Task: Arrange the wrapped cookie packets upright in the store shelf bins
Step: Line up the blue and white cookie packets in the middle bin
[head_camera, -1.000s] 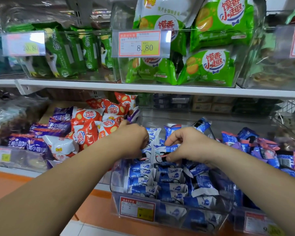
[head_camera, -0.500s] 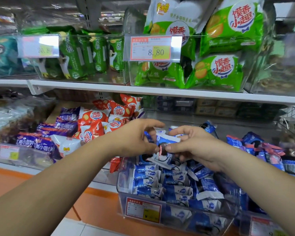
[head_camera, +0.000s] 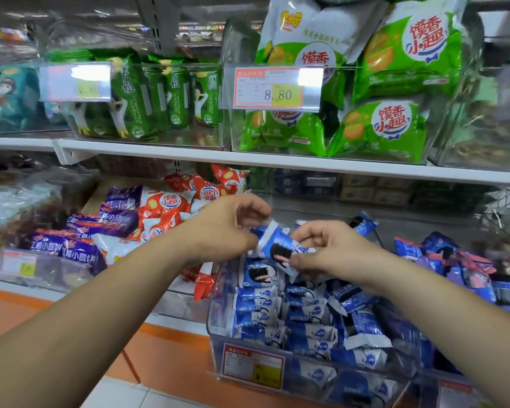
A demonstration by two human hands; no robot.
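One blue packet [head_camera: 280, 245] is up in both hands, with plenty left to sort.
The left grip [head_camera: 227, 228] and right grip [head_camera: 336, 254] pinch its ends just above the clear bin [head_camera: 306, 375]. The front-left rows [head_camera: 256, 307] stand neat, while the right side looks a jumble [head_camera: 362, 304]. Above is a white store shelf [head_camera: 277, 163] carrying green snack bags [head_camera: 395, 128], with an orange base [head_camera: 174, 348] below.

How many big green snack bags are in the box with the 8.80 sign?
4 green bags: top left bag, top right bag, bottom left bag, bottom right bag. More may hide behind.
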